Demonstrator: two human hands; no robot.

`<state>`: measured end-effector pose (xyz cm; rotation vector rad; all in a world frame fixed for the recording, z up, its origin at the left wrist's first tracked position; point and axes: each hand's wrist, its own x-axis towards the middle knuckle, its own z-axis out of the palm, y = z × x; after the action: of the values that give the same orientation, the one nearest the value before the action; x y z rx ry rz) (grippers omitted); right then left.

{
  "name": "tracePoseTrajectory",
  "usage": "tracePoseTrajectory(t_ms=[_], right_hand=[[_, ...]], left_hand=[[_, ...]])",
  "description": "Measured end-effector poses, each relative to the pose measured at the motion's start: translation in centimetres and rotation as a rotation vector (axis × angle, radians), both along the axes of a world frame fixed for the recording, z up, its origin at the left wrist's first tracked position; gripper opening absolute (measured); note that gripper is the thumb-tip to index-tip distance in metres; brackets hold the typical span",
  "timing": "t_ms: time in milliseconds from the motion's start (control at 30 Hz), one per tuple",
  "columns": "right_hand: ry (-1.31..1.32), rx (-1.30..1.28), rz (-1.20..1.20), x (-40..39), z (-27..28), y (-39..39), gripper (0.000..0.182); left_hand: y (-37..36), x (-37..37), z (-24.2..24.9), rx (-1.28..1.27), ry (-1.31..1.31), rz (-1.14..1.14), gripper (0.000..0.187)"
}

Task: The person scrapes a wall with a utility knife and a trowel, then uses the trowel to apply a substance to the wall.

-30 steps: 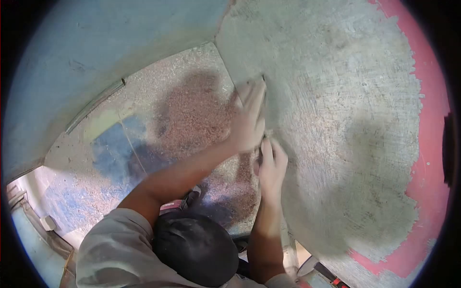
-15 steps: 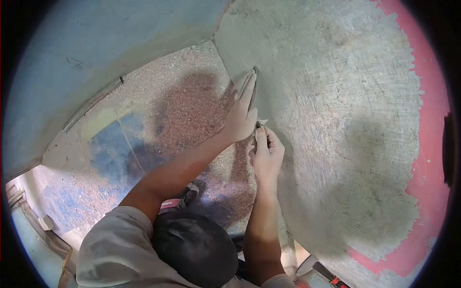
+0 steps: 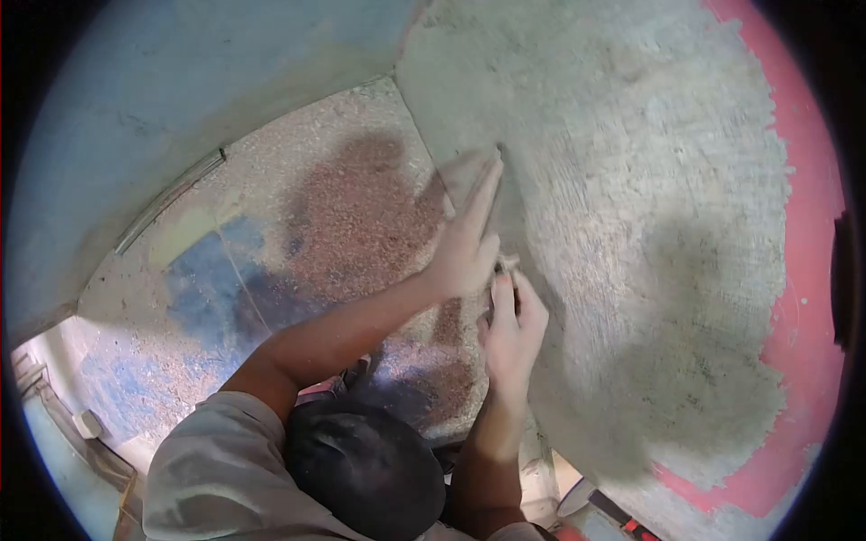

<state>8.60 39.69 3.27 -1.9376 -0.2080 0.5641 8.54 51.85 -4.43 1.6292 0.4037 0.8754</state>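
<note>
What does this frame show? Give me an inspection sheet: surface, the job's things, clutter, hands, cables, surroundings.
Surface: wall coated in rough grey plaster, with a bare red strip along its right side.
Job's things: trowel, its blade flat against the plaster near the wall's corner edge.
Clutter: grit and reddish debris on the floor; blue patch there.
Hands: left hand pressed flat on the trowel blade, fingers stretched out; right hand closed on the trowel's handle just below.
Cables: thin line across the floor, kind unclear.
Surroundings: pale blue wall at left; the person's grey sleeve below.
</note>
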Motion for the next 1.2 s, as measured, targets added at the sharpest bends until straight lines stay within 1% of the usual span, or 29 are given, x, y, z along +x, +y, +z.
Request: tracePoseTrajectory(t_ms=[33, 100, 167, 267, 300, 333, 367, 400, 433, 467, 500, 567, 600, 667, 700, 767, 800, 833, 867, 933, 1000, 1033, 1133, 1200], right_hand=[[-0.102, -0.034, 0.111, 1.6, -1.0, 0.5, 0.020], [-0.034, -0.016, 0.117, 3.5, -2.1, 3.1, 0.020], [0.008, 0.015, 0.113, 3.2, -1.8, 4.1, 0.020], [0.016, 0.091, 0.036, 0.6, -0.7, 1.7, 0.021], [0.010, 0.133, 0.000, -0.5, -1.2, -0.2, 0.021], [0.004, 0.167, -0.034, -1.0, -1.0, -0.8, 0.022], [-0.016, 0.095, -0.025, -0.7, -0.7, -0.9, 0.023], [0.023, 0.074, -0.017, -0.4, 0.1, -0.1, 0.023], [0.059, 0.061, -0.011, 0.5, 0.8, 1.5, 0.023], [0.095, 0.051, 0.001, 1.3, 1.0, 2.9, 0.023], [0.148, 0.112, 0.040, 2.4, 0.1, 3.8, 0.022], [0.169, 0.113, 0.042, 2.3, 0.0, 3.6, 0.023], [0.183, 0.115, 0.037, 1.9, 0.2, 3.4, 0.023], [0.125, 0.120, -0.005, 0.2, -0.1, 1.3, 0.023], [0.092, 0.119, -0.024, -0.7, 0.1, 0.4, 0.024], [0.081, 0.074, -0.026, -0.6, 0.1, -0.3, 0.021], [0.062, 0.057, -0.003, 0.0, 0.1, 0.3, 0.021], [0.040, 0.044, 0.024, 0.9, -0.1, 1.2, 0.020], [0.018, 0.034, 0.058, 1.6, -0.3, 2.1, 0.020], [0.072, 0.067, -0.002, 1.3, -0.1, 3.3, 0.022], [0.143, 0.112, -0.034, 0.1, 0.9, 2.8, 0.023], [0.139, 0.040, 0.000, -0.2, 0.8, 1.5, 0.022], [0.058, 0.048, -0.020, -0.5, -0.2, 0.8, 0.023], [0.136, 0.083, -0.035, 0.3, 0.2, 1.1, 0.023]], left_hand=[[0.8, 0.5, -0.2, 0.007, 0.037, 0.026, 0.083], [3.6, 1.5, -1.2, -0.032, -0.026, 0.030, 0.084], [4.9, 1.7, -1.6, -0.050, -0.067, 0.042, 0.085], [2.0, -0.1, 0.5, -0.002, 0.091, -0.039, 0.084], [0.4, -0.6, 1.1, 0.010, 0.056, -0.068, 0.084], [0.5, -0.5, 1.1, 0.012, 0.039, -0.051, 0.086], [0.4, -0.4, 1.0, 0.006, 0.024, -0.041, 0.087], [0.2, -0.3, 0.8, -0.001, 0.011, -0.042, 0.089], [1.5, 0.5, 0.2, 0.080, 0.045, 0.034, 0.089], [2.7, 1.0, -0.1, 0.060, 0.011, 0.030, 0.088], [4.1, 1.4, -0.3, 0.041, -0.026, 0.037, 0.088], [4.9, 1.5, -0.3, 0.013, -0.087, 0.032, 0.088], [4.2, 1.0, -0.2, 0.031, -0.027, 0.015, 0.088], [1.6, -0.2, 0.7, 0.074, 0.086, -0.025, 0.088], [0.5, -0.5, 1.0, 0.025, 0.021, -0.078, 0.088], [0.7, -0.2, 0.6, 0.042, 0.013, -0.053, 0.087], [0.9, -0.2, 0.4, 0.046, 0.014, -0.051, 0.086], [1.6, 0.3, 0.2, -0.007, 0.060, -0.015, 0.087], [2.4, 0.6, 0.1, 0.000, 0.019, -0.017, 0.087], [3.9, 0.7, -0.1, 0.027, -0.059, -0.007, 0.086], [2.6, -0.3, 0.4, 0.005, -0.002, -0.043, 0.087], [2.1, -0.5, 0.7, -0.005, 0.022, -0.060, 0.088], [1.3, -0.6, 0.4, 0.009, -0.026, -0.079, 0.087], [1.6, 0.1, -0.2, -0.007, -0.056, -0.057, 0.088]])
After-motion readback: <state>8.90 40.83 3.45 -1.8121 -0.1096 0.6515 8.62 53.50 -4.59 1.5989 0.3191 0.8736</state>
